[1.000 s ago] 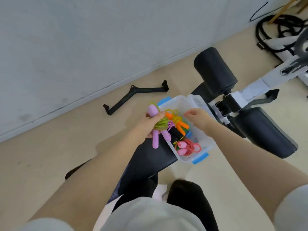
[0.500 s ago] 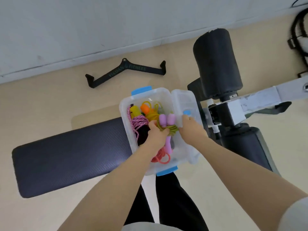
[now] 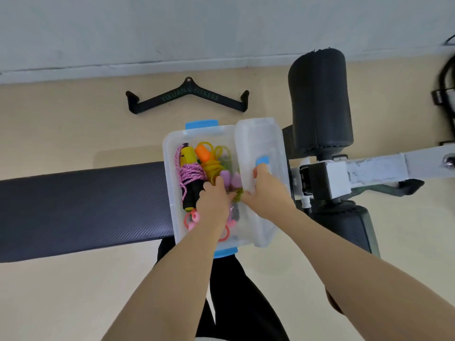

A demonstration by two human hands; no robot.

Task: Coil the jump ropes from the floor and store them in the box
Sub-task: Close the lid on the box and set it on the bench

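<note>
- The bench pad (image 3: 83,207) carries the box (image 3: 170,173) at its right end, with the black roller pad (image 3: 320,104) and white frame (image 3: 369,168) just beyond.
- The box is clear plastic with blue latches; its long axis runs away from me toward the wall, near latch (image 3: 225,252) pointing at my legs, far latch (image 3: 202,124) at the V-shaped bar (image 3: 189,97) on the floor.
- The lid (image 3: 261,148) stands open along the box's right side, tilted up. My right hand (image 3: 264,193) holds its near edge, fingers curled over the rim, thumb by the blue tab (image 3: 262,159).
- My left hand (image 3: 213,200) is inside the box, fingers bent down onto the green rope coil (image 3: 237,194) with lilac handles (image 3: 230,179). I cannot tell whether they grip it or only press it.
- Procedure, in my judgement: press the coil flat below the rim, tuck stray loops in, withdraw the left hand, then swing the lid over.
- The lilac handles point away from me, roughly along the box's long axis; that alignment looks right for the lid to clear.
- 3 other ropes already lie inside: the pink braided rope (image 3: 190,173) at the left wall, the yellow rope with orange handle (image 3: 203,153) at the far end, and the coral rope (image 3: 192,219) nearest me.
- Risk: a loop caught on the rim may stop the latches seating.
</note>
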